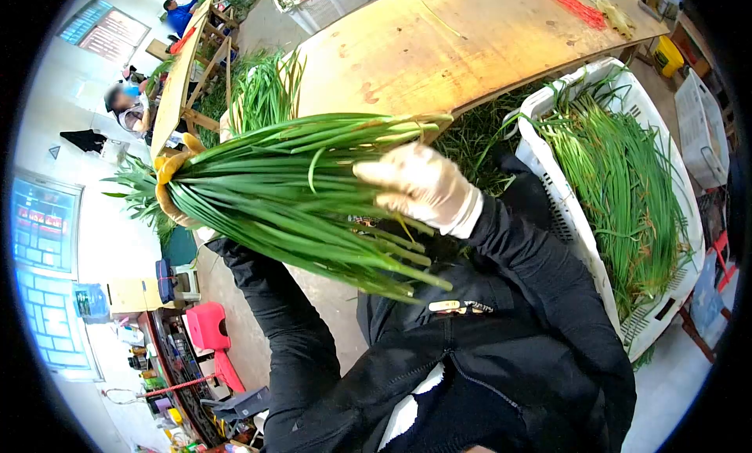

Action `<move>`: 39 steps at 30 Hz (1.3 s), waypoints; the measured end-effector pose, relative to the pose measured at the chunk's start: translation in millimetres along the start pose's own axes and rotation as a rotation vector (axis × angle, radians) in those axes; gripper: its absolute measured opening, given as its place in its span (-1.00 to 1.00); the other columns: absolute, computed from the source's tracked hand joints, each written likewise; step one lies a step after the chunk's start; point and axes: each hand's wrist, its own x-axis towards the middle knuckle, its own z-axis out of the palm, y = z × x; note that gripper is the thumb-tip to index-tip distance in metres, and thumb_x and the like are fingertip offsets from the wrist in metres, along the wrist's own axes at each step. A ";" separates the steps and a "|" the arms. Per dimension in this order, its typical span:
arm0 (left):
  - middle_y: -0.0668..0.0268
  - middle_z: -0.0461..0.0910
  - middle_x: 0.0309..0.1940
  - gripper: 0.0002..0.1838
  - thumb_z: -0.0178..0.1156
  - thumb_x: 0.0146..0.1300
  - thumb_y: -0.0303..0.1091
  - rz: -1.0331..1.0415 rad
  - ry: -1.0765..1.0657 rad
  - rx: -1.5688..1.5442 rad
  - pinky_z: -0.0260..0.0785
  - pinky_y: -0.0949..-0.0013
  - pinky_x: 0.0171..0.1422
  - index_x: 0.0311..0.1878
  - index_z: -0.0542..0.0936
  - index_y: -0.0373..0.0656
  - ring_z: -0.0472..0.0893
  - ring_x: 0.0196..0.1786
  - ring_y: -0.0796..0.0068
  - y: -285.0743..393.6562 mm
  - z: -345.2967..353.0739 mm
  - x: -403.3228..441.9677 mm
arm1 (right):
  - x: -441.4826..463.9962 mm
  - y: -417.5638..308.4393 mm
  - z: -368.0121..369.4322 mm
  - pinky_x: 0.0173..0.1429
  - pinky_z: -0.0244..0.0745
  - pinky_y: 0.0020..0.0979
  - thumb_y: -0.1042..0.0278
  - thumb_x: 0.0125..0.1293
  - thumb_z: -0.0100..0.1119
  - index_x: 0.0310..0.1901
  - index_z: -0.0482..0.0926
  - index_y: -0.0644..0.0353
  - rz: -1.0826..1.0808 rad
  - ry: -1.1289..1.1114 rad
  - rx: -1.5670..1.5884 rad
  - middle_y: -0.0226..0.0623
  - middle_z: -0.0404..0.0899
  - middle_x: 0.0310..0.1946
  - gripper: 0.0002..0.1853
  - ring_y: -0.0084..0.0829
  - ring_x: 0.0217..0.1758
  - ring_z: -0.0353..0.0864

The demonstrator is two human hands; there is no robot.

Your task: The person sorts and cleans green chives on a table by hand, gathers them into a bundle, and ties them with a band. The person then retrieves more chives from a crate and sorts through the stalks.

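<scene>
A large fanned bunch of long, flat green leaves, looking like garlic chives (282, 171), is held up across my front. My left hand (176, 175), in a yellow-stained glove, wraps round the bunch toward its leafy end, with leaf tips sticking out beyond it on the left. Pale cut stem ends spread loosely to the right. My right hand (427, 183), in a cream glove, is at the stem side with fingers bent against the leaves. A thin yellowish leaf hangs just below those fingers; the exact grip is partly hidden.
A wooden table (376, 53) lies ahead, with red ties (576, 5) at its far right and a green pile (266, 92) at its left. A white crate (603, 296) full of chives stands at my right. Two people work at another table (176, 96) far left.
</scene>
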 end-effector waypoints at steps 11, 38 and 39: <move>0.36 0.49 -0.21 -0.68 0.06 0.10 -0.21 -0.119 -0.040 -0.179 -0.07 0.26 0.34 -0.12 0.49 -0.18 0.39 0.00 0.51 10.8 -4.9 -2.3 | -74.1 -0.4 -5.3 0.01 0.32 -0.34 -0.17 0.19 -0.15 0.13 0.27 0.20 0.504 -0.408 0.096 0.01 0.43 -0.13 -0.36 -0.16 -0.03 0.41; 0.33 0.48 -0.18 -0.69 0.05 0.12 -0.25 -0.024 -0.053 -0.120 0.04 0.26 0.29 -0.11 0.45 -0.21 0.42 -0.02 0.49 -0.9 6.6 0.0 | -23.9 -24.2 8.1 -0.19 0.38 -0.35 0.13 0.03 0.16 -0.06 0.46 0.12 0.322 -0.365 -0.002 -0.24 0.51 -0.36 -0.58 -0.23 -0.32 0.49; 0.34 0.49 -0.18 -0.69 0.05 0.12 -0.24 -0.002 -0.058 -0.133 0.02 0.27 0.30 -0.11 0.45 -0.21 0.42 -0.02 0.51 -6.2 8.9 -1.5 | -31.5 -24.9 14.8 -0.22 0.39 -0.36 0.16 0.06 0.14 -0.11 0.47 0.14 0.327 -0.300 0.101 -0.25 0.51 -0.38 -0.63 -0.22 -0.33 0.49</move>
